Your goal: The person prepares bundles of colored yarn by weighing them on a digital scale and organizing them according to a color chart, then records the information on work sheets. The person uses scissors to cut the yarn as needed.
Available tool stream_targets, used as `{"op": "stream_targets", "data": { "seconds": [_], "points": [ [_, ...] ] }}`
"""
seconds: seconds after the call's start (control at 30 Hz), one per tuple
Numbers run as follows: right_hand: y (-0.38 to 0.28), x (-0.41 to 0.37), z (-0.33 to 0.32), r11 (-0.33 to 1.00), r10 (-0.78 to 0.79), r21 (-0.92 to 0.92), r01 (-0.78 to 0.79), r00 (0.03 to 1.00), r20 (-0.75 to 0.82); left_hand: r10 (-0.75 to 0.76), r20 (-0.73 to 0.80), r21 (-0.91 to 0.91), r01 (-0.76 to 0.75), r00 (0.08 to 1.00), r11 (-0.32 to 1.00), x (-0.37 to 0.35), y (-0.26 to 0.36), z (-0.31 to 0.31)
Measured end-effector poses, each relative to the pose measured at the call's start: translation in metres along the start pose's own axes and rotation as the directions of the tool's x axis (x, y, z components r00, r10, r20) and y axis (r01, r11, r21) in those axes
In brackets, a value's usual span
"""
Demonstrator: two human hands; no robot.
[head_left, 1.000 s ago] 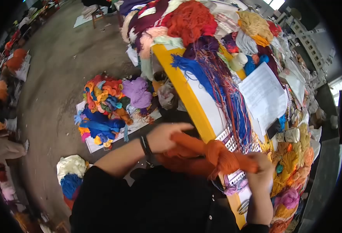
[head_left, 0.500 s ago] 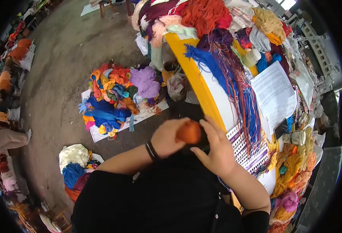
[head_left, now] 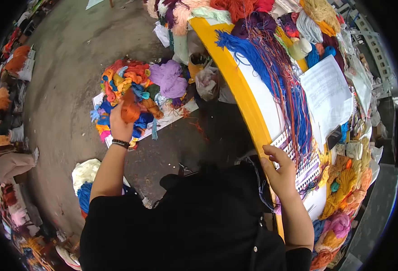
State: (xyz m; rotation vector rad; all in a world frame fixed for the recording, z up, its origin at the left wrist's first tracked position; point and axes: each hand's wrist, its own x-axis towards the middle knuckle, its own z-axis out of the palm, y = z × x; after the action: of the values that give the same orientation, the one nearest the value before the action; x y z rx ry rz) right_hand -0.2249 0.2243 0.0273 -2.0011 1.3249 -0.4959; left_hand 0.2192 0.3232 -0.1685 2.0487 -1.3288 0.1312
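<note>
Clutching orange yarn (head_left: pixel 130 111), the left hand (head_left: pixel 119 124) reaches over the pile (head_left: pixel 125 80), right hand (head_left: pixel 281 171) spread.

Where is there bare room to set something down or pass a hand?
Widest: the grey floor left of the mixed yarn pile. On the table, a narrow white strip between the yellow edge and the blue yarn. Crowded: the table's far end and right side, with heaped yarn.
</note>
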Motion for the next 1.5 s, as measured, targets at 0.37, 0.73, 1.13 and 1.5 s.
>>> {"op": "stream_targets", "data": {
  "seconds": [0.37, 0.73, 1.13, 1.5],
  "points": [
    [0.024, -0.014, 0.014, 0.982, 0.145, 0.108, -0.155, 0.985, 0.09, -0.747, 0.499, 0.516, 0.542, 0.44, 0.664, -0.185, -0.081, 0.056],
    [0.056, -0.091, -0.047, 0.969, 0.214, 0.164, -0.183, 0.956, -0.201, 0.133, 0.409, -0.63, 0.174, 0.903, 0.757, 0.021, 0.142, 0.081],
    [0.094, -0.153, -0.053, 0.863, 0.485, 0.413, -0.292, 0.711, -0.509, 0.219, -0.964, -0.201, -0.948, 0.148, -0.245, 0.152, 0.423, -0.113],
    [0.111, -0.162, -0.047, 0.758, 0.626, 0.53, -0.38, 0.651, -0.429, 0.313, -0.947, -0.158, -0.954, 0.074, -0.254, 0.155, 0.42, -0.131]
  ]
}}
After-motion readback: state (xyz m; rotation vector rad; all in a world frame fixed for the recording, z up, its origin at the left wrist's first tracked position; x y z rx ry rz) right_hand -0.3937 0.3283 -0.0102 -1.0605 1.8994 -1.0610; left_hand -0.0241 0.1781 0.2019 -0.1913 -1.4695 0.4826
